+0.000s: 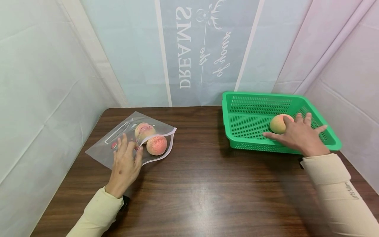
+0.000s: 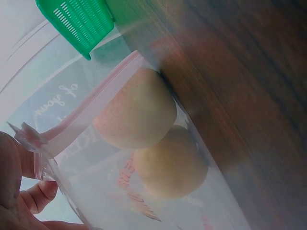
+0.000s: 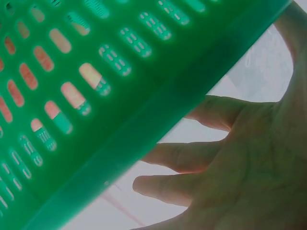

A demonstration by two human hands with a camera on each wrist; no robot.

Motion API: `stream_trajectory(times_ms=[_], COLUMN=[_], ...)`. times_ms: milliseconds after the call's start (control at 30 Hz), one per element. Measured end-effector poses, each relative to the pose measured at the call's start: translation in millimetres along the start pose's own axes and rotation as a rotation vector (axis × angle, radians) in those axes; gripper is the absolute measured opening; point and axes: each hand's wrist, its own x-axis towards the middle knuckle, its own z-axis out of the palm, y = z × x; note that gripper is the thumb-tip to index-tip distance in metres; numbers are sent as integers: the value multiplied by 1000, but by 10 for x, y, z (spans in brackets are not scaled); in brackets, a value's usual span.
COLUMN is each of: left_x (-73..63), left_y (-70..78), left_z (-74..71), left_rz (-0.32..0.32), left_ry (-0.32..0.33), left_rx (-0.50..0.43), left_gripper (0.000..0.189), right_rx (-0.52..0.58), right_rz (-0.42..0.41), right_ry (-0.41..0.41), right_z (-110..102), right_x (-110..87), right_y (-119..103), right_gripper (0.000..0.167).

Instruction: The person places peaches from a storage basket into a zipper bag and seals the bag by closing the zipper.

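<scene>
A clear zip bag point(image 1: 103, 149) lies at the left of the table with its mouth spread. Two peaches are in it, one point(image 1: 157, 145) at the opening and one point(image 1: 144, 130) under the printed film. My left hand point(image 1: 125, 163) pinches the bag's zip edge point(image 2: 72, 122) between thumb and fingers. On the right, my right hand point(image 1: 302, 135), fingers spread, hovers over the near side of a green plastic basket point(image 1: 251, 144). Just beyond its thumb and fingers a single peach point(image 1: 277, 124) sits in the basket. From the right wrist view, that peach shows only through the basket's slots.
The dark wood table point(image 1: 195, 184) carries both the bag and the basket. A printed cloth point(image 1: 207, 49) hangs along the back edge, and white cloth walls point(image 1: 35, 82) stand at both sides.
</scene>
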Motion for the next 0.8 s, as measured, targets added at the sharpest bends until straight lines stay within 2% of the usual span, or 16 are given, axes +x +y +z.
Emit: stream_trajectory(times_ms=[500, 800], left_x=[16, 6], left_y=[0, -8], left_z=[25, 15], left_rz=[-1, 1], left_ry=[2, 3], left_rx=[-7, -1], left_gripper=[14, 14], right_rx=[2, -1], right_rz=[55, 84], right_ry=[-62, -145], right_z=[4, -18], right_x=[14, 60], right_y=[188, 282], right_gripper=[117, 123])
